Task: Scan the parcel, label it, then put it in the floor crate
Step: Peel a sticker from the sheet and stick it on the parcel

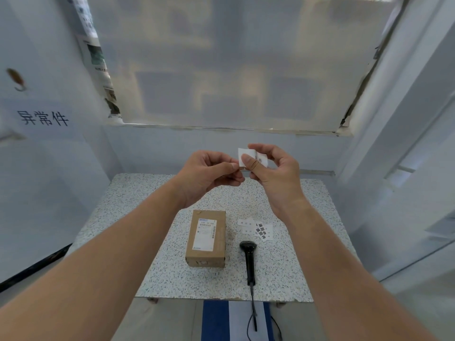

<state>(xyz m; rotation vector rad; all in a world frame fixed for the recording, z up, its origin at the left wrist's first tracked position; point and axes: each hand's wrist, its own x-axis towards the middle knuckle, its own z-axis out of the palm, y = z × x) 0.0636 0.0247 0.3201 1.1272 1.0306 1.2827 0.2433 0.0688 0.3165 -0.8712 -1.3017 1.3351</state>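
A small brown cardboard parcel (206,238) with a white shipping label on top lies on the speckled table (123,217). A black handheld scanner (249,259) lies just right of it, its cable running off the front edge. Both hands are raised above the table's far side. My right hand (273,172) pinches a small white label sticker (246,155) between thumb and fingers. My left hand (209,172) pinches the sticker's left edge with thumb and forefinger.
Several more white label stickers (256,227) lie on the table right of the parcel. A blue and white object (216,321) sits on the floor below the table's front edge. Walls close in on the left and right, and a frosted window lies ahead.
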